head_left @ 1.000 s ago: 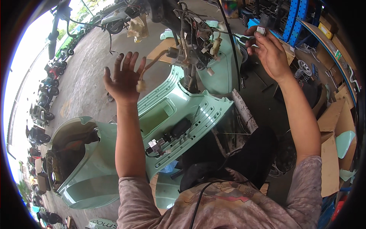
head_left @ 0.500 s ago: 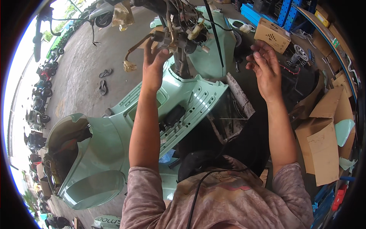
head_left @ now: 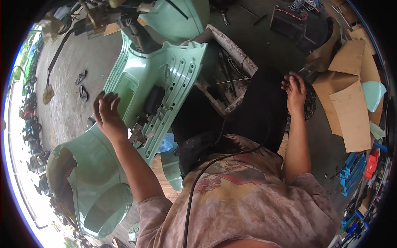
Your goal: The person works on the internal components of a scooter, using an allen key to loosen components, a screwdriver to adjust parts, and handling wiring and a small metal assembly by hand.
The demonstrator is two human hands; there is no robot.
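My left hand (head_left: 109, 115), its fingers loosely apart and holding nothing, hovers over the pale green scooter body (head_left: 99, 153) beside its footboard (head_left: 175, 82). Whether it touches the panel I cannot tell. Over by my right leg (head_left: 264, 95), my right hand (head_left: 295, 97) is raised with bent, parted fingers and nothing in it. Bare wiring and metal parts (head_left: 97, 18) of the steering head are at the upper left, blurred. A dark oblong part (head_left: 154, 100) and a small metal mechanism (head_left: 139, 130) sit along the footboard.
An open cardboard box (head_left: 349, 111) with green panel pieces stands to the right. A dirty tray (head_left: 233, 53) with metal bits lies between my legs and the scooter. A black plastic box (head_left: 295, 31) rests behind. Sandals (head_left: 82, 87) lie on the floor at left.
My view has tipped down and to the right. My left hand has left the wiring at the steering head for the scooter body; my right hand has dropped toward my leg.
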